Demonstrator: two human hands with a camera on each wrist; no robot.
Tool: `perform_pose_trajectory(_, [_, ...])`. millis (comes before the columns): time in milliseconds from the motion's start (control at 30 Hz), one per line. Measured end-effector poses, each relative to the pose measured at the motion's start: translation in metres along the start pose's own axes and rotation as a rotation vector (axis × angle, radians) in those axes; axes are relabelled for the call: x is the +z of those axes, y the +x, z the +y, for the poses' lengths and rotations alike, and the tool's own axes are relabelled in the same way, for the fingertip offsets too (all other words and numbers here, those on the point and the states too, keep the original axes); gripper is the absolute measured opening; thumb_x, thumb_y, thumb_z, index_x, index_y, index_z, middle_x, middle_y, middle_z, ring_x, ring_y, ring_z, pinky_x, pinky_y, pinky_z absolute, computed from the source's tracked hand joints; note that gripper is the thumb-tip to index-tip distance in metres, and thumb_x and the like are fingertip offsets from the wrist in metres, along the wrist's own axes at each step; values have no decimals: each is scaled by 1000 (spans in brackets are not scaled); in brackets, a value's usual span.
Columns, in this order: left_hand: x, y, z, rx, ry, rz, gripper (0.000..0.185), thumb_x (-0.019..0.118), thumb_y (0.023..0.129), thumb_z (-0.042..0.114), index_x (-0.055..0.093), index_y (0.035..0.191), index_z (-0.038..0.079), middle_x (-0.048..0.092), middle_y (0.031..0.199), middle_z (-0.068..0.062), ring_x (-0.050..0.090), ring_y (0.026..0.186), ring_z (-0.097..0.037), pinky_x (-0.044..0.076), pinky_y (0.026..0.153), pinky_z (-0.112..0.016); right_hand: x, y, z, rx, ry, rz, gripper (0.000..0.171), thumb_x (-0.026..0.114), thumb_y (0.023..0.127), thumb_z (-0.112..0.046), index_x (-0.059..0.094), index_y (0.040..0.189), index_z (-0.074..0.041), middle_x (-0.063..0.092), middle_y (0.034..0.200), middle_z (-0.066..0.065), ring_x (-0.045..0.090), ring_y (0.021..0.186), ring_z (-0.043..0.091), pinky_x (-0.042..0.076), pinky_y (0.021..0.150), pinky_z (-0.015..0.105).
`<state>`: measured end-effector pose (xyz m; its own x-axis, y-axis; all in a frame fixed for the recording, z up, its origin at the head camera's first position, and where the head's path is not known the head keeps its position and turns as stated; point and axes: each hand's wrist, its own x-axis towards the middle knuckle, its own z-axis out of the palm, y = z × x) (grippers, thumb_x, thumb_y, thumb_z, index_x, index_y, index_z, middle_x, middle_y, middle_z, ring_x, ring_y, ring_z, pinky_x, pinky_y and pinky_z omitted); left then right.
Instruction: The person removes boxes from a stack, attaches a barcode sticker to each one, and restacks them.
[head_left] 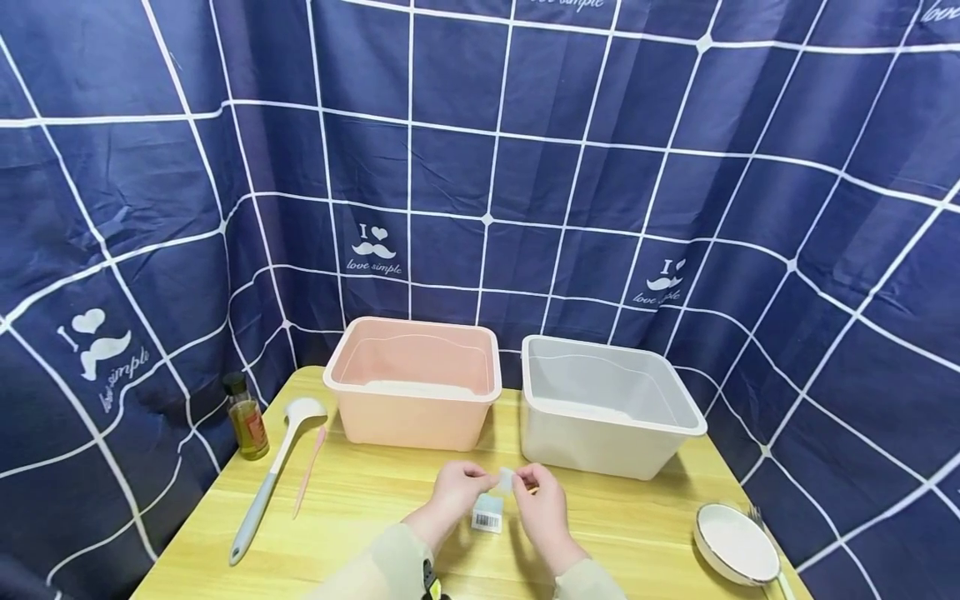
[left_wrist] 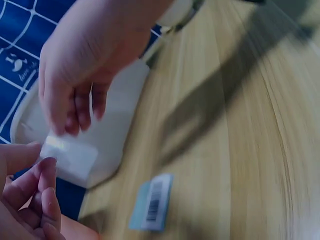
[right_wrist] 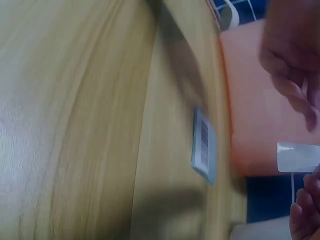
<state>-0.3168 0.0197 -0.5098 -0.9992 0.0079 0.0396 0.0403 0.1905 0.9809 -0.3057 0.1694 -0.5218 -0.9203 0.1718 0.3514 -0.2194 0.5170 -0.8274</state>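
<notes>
A small, thin, translucent whitish sheet (head_left: 506, 480) is held up over the table between my two hands. My left hand (head_left: 454, 490) pinches one edge between thumb and index finger. Thumb and fingers of my right hand (head_left: 542, 505) pinch the opposite side. The sheet (left_wrist: 70, 157) looks flat and glossy in the left wrist view; its far end runs out of frame in the right wrist view. Below the hands, a small light-blue packet with a white barcode label (head_left: 487, 513) lies on the wooden table (head_left: 375, 533). What is inside the packet cannot be seen.
Behind the hands stand a pink bin (head_left: 412, 417) and a light-grey bin (head_left: 600, 442). To the left are an oil bottle (head_left: 249, 425), a grey-handled ladle (head_left: 258, 508) and a thin pink stick (head_left: 307, 475). A white bowl (head_left: 737, 543) and a fork (head_left: 755, 517) lie at right.
</notes>
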Motion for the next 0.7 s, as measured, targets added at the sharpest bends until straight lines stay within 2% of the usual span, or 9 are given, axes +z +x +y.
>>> perform_pose_trajectory(167, [2, -3, 9, -20, -29, 25, 17, 79, 82, 14, 70, 75, 1, 64, 75, 0, 55, 74, -14, 48, 68, -35, 9, -5, -5, -185, -123, -15, 12, 71, 84, 2, 66, 82, -9, 61, 82, -3, 56, 80, 15, 51, 68, 29])
perform_pose_trajectory(300, [0, -3, 8, -48, -37, 57, 14, 78, 80, 13, 71, 76, 2, 65, 77, 0, 56, 77, -17, 49, 71, -37, 15, -10, -6, -371, -228, -4, 17, 73, 80, 4, 67, 82, -11, 61, 83, -6, 55, 83, 13, 51, 72, 33])
perform_pose_trajectory(400, [-3, -3, 6, -73, -37, 60, 11, 77, 79, 11, 71, 74, 2, 65, 79, -1, 57, 79, -18, 49, 73, -38, 17, -12, -6, -467, -288, 1, 19, 75, 77, 5, 66, 80, -12, 61, 83, -7, 55, 83, 12, 52, 72, 33])
perform_pose_trajectory(600, [-13, -3, 0, -86, -37, 36, 9, 74, 78, 6, 69, 72, 2, 63, 80, -1, 55, 78, -19, 45, 69, -35, 19, -14, -6, -547, -383, -62, 18, 77, 78, -2, 66, 85, -14, 59, 87, -8, 54, 86, 11, 52, 73, 31])
perform_pose_trajectory(700, [-22, -4, -5, -79, -34, 10, 9, 73, 78, 5, 67, 72, 1, 60, 78, -2, 52, 76, -19, 42, 66, -33, 19, -14, -8, -506, -359, -131, 14, 77, 81, -9, 66, 90, -14, 60, 91, -8, 56, 90, 12, 52, 77, 33])
